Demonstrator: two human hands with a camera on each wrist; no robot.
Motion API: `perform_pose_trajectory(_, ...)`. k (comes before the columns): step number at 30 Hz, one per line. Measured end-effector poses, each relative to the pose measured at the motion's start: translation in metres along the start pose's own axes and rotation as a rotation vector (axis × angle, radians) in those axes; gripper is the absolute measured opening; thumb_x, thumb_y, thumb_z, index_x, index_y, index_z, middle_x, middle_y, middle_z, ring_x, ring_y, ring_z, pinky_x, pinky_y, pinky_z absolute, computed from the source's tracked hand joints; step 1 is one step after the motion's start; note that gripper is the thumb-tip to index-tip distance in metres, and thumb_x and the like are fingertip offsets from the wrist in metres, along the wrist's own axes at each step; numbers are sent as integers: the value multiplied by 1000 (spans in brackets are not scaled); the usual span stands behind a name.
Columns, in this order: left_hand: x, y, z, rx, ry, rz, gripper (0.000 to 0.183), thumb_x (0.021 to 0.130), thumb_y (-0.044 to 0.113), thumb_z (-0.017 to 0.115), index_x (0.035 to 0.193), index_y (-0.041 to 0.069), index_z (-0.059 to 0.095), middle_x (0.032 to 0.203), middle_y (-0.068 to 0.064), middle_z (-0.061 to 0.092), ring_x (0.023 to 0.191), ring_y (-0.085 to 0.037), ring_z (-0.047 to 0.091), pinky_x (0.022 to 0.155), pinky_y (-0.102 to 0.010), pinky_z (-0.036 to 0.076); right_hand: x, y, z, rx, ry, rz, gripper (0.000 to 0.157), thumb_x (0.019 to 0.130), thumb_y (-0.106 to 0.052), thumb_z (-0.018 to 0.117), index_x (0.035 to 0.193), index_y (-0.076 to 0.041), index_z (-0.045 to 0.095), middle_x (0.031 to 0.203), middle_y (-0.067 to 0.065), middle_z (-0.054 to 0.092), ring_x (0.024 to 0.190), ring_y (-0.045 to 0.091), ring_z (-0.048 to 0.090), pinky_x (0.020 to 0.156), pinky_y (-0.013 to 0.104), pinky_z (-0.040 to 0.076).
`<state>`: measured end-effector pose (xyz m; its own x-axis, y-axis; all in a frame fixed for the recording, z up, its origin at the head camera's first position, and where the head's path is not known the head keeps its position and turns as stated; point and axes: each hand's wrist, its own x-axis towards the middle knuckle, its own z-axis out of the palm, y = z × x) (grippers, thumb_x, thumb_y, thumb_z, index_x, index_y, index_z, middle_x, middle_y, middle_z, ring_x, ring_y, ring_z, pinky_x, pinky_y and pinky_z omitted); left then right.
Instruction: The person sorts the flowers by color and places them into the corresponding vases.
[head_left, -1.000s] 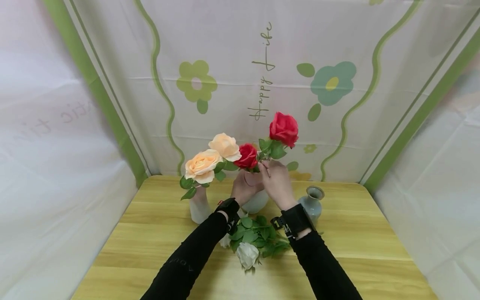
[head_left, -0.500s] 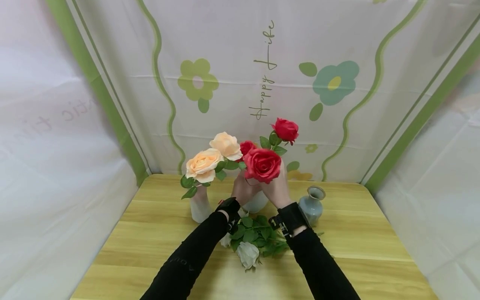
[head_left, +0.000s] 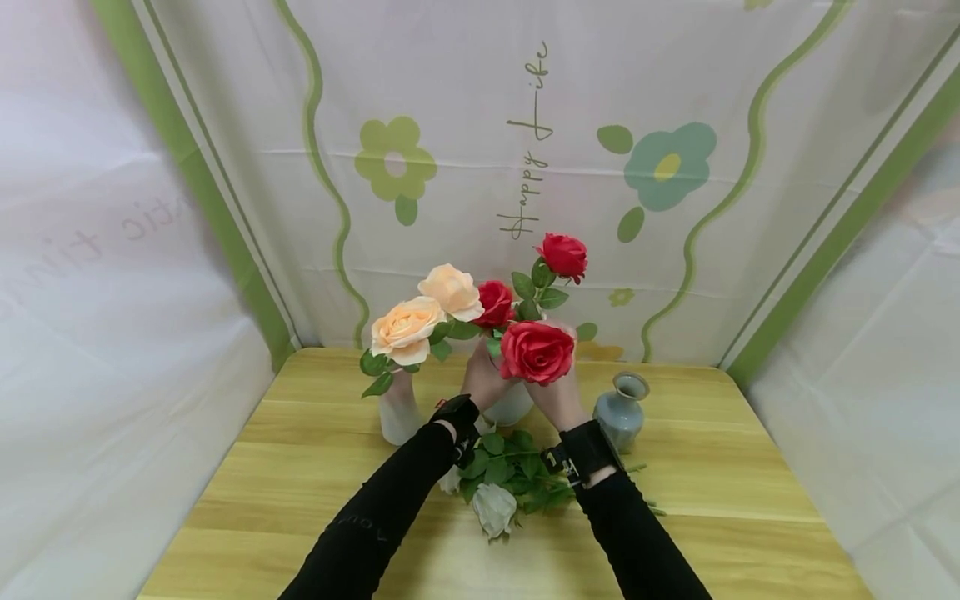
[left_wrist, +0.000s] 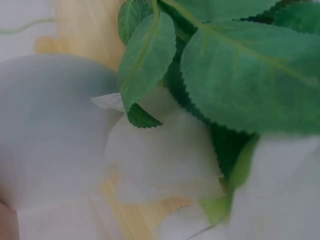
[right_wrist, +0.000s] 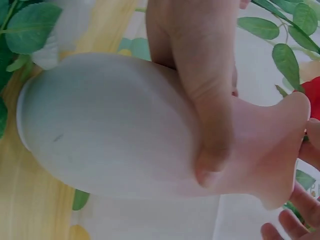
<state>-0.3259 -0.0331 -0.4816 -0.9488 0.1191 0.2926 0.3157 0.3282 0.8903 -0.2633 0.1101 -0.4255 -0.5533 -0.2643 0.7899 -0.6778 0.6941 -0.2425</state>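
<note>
My left hand (head_left: 486,377) grips the narrow pinkish neck of a white vase (right_wrist: 115,125), its thumb across the front in the right wrist view. At the vase mouth is my right hand (head_left: 557,398), its thumb and forefinger at a red rose stem, the other fingers loose; the large red rose (head_left: 537,352) hides most of this in the head view. Another red rose (head_left: 564,257) rises behind it, and a smaller red rose (head_left: 493,303) leans left over the vase. In the left wrist view the vase body (left_wrist: 50,130) stands beside a white rose (left_wrist: 160,150).
A second white-pink vase (head_left: 399,412) with peach roses (head_left: 407,330) stands at the left. A blue-grey vase (head_left: 621,410) is at the right. White roses (head_left: 495,510) with leafy stems lie on the wooden table (head_left: 300,517) in front of the held vase.
A large red rose has swung down in front of the right hand. The right hand has lowered toward the vase mouth. The left hand keeps its grip on the neck.
</note>
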Motion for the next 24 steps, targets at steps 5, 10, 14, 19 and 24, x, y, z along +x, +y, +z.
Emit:
perform_pose_trajectory(5,-1,-1,1,-10,-9,-6,77,85,30,79,148,19,35,138,-3,51,129,-19,46,104,-38,41,-1,1,1,35,93,78,27,82,3,73,104,7,59,98,21,58,92,38,53,88,54,42)
perform_pose_trajectory(10,-1,-1,1,-17,-15,16,83,84,31,80,151,21,31,143,-2,47,133,-18,42,107,-39,38,-9,6,-2,87,201,72,32,82,1,76,112,4,63,104,20,62,99,38,53,95,49,38)
perform_pose_trajectory(14,2,-4,1,-30,-17,40,85,83,33,81,151,23,31,143,-1,46,134,-17,41,108,-40,37,-25,11,-7,145,202,83,28,82,2,77,109,-1,69,105,16,63,101,36,54,93,49,38)
perform_pose_trajectory(19,3,-4,0,-33,-19,58,83,83,37,81,150,28,32,145,4,45,134,-13,40,108,-39,37,-42,13,-15,142,128,156,15,85,1,76,98,-5,74,100,11,63,97,33,54,88,46,41)
perform_pose_trajectory(24,4,-2,1,-43,-21,34,85,83,36,82,151,30,31,146,4,44,134,-13,39,107,-39,39,-60,10,-27,120,-12,219,6,85,2,76,90,-1,74,104,17,63,101,36,54,91,45,42)
